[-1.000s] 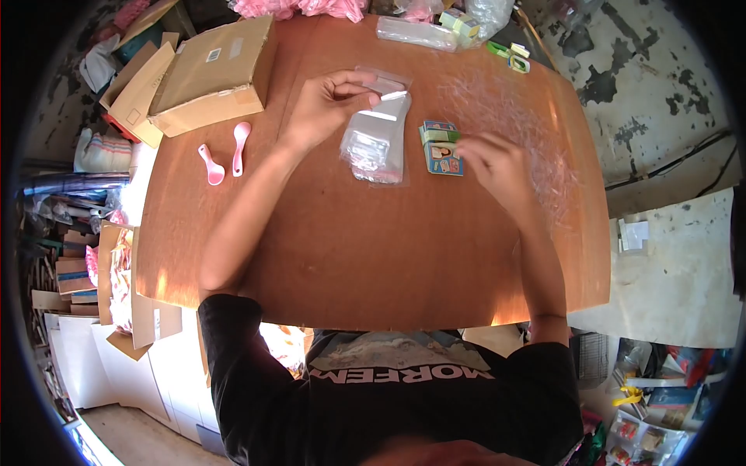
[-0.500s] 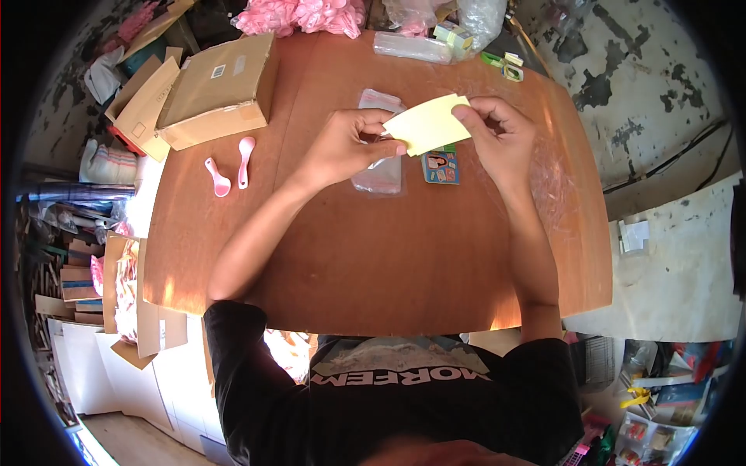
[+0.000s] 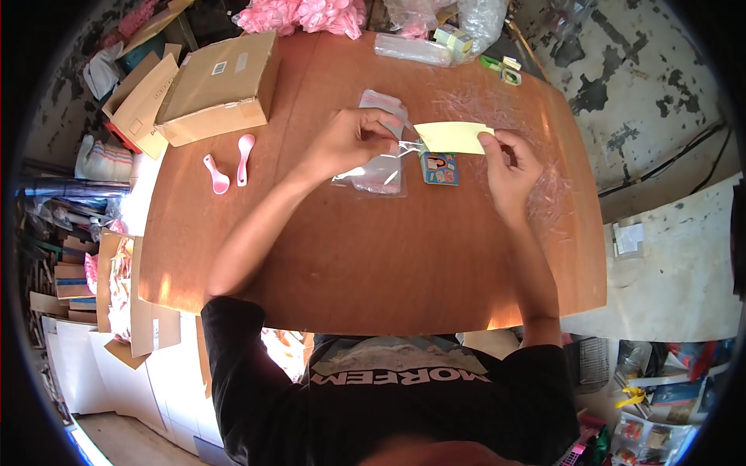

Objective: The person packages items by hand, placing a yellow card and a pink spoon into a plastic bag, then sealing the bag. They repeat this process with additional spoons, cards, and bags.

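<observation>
In my right hand (image 3: pixel 510 167) a yellow card (image 3: pixel 451 137) is pinched by its right end, held almost level above the table. My left hand (image 3: pixel 350 144), thumb and fingers closed together, grips a clear plastic bag (image 3: pixel 409 147) whose shiny film reaches toward the card's left end. Beneath my left hand lies a stack of clear plastic bags (image 3: pixel 381 177), partly covered by it. Just below the yellow card sits a small pile of blue printed cards (image 3: pixel 440 169), its top edge hidden. Two pink spoons (image 3: pixel 245 159) rest farther left.
A closed cardboard box (image 3: pixel 214 89) occupies the table's back left. Pink items (image 3: pixel 299 15) are heaped at the back edge, near a clear plastic package (image 3: pixel 412 48). A green tape dispenser (image 3: pixel 509 75) stands at the back right, with clear plastic strips (image 3: pixel 552 194) scattered along the right side.
The yellow card has moved right and down with my right hand, out of my left fingers' reach. Clear film now shows between my left fingers and the card.
</observation>
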`<move>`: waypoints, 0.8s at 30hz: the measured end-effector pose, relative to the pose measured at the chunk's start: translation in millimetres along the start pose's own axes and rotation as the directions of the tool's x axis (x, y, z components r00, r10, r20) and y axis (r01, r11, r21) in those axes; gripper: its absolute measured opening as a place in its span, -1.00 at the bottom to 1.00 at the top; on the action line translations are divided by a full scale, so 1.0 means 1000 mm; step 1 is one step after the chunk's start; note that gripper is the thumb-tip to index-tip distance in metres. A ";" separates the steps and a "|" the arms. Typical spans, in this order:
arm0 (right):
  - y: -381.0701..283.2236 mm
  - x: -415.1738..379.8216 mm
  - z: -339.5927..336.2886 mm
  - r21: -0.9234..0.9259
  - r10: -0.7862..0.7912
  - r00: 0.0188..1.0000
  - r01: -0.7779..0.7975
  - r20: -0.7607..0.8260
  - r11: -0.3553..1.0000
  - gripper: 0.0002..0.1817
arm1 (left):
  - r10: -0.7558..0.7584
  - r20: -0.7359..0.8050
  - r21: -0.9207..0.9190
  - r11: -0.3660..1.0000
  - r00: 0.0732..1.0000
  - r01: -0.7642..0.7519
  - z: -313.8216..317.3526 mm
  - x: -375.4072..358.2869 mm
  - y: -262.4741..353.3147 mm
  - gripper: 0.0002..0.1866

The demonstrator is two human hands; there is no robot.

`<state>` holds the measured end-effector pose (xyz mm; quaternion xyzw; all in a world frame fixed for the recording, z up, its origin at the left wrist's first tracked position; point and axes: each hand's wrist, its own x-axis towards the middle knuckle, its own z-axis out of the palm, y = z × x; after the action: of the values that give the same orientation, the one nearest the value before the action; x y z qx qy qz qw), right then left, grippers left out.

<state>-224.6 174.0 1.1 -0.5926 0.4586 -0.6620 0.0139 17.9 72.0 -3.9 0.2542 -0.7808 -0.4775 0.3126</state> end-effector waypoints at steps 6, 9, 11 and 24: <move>-0.006 -0.006 0.012 -0.015 -0.094 0.995 0.095 0.036 0.995 -0.87 | 0.043 0.007 -0.031 0.999 0.999 -0.043 0.007 0.002 -0.009 -0.61; -0.005 0.003 0.011 0.098 0.010 0.994 0.002 -0.111 0.995 -0.88 | -0.005 0.005 -0.044 0.999 1.000 0.006 0.001 0.003 -0.007 -0.62; -0.014 0.007 0.011 0.186 0.078 0.990 -0.054 -0.120 0.981 -0.88 | -0.040 0.007 -0.033 0.999 0.999 0.040 0.000 0.002 -0.005 -0.62; -0.005 0.015 0.012 0.102 0.134 0.981 -0.149 0.142 0.984 -0.89 | 0.031 0.015 -0.169 0.985 0.999 -0.028 0.001 -0.003 0.011 -0.60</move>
<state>-216.8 161.6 13.9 -0.6000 0.4596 -0.6427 0.1252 18.2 78.9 5.3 0.2110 -0.7441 -0.5393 0.3331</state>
